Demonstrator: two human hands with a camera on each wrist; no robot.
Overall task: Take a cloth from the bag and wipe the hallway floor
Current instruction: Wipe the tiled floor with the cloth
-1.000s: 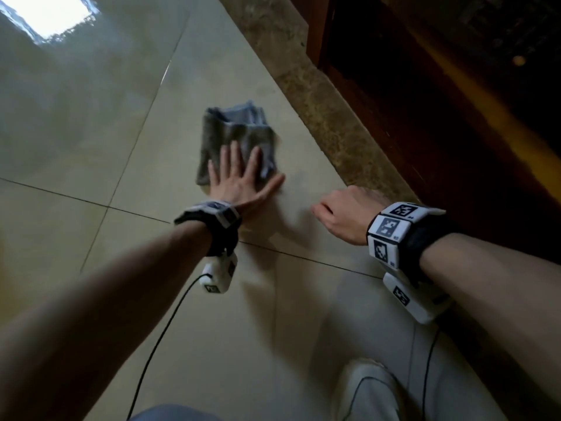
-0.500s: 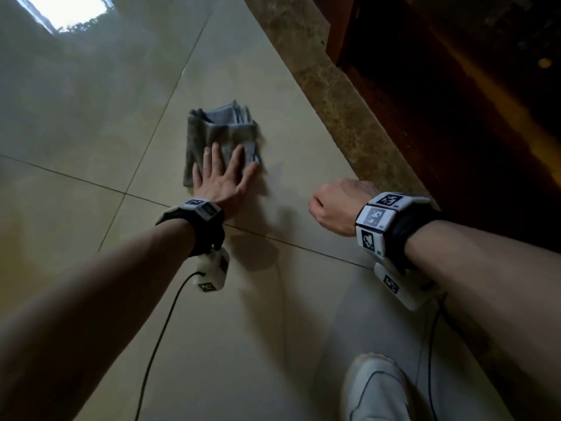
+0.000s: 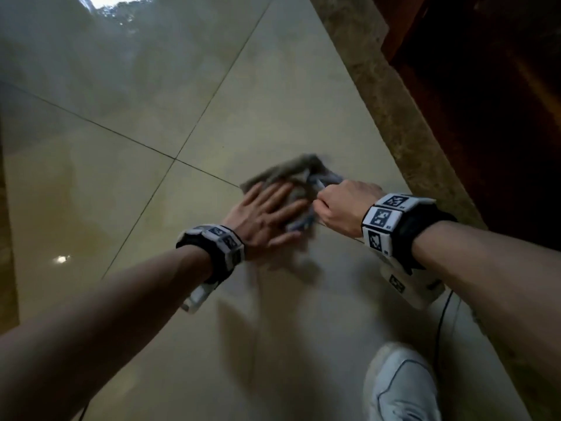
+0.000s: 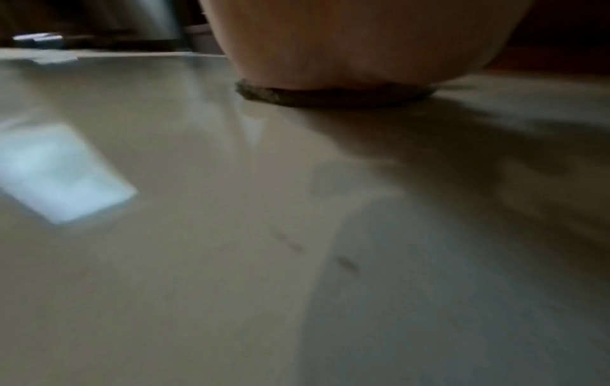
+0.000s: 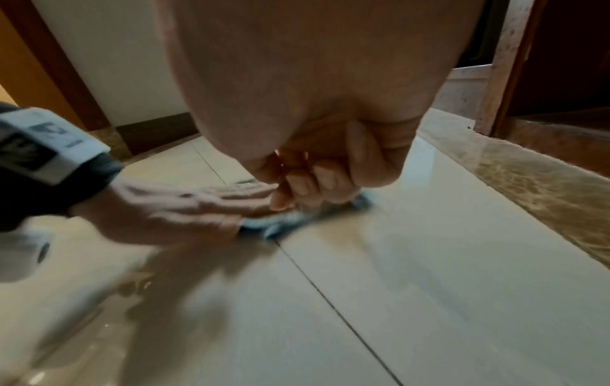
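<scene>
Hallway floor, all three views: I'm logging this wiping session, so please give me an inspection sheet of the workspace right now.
Surface: glossy beige tiled floor with dark grout lines and window glare.
Job's things: crumpled grey-blue cloth on the floor, blurred; bag not in view.
Clutter: nothing seen.
Hands: left hand pressed flat on the cloth, fingers straight; right hand curled at the cloth's right edge, apparently gripping it.
Cables: thin black cable under the right wrist.
Surroundings: speckled brown stone border strip, dark red-brown wooden frame, white sneaker.
</scene>
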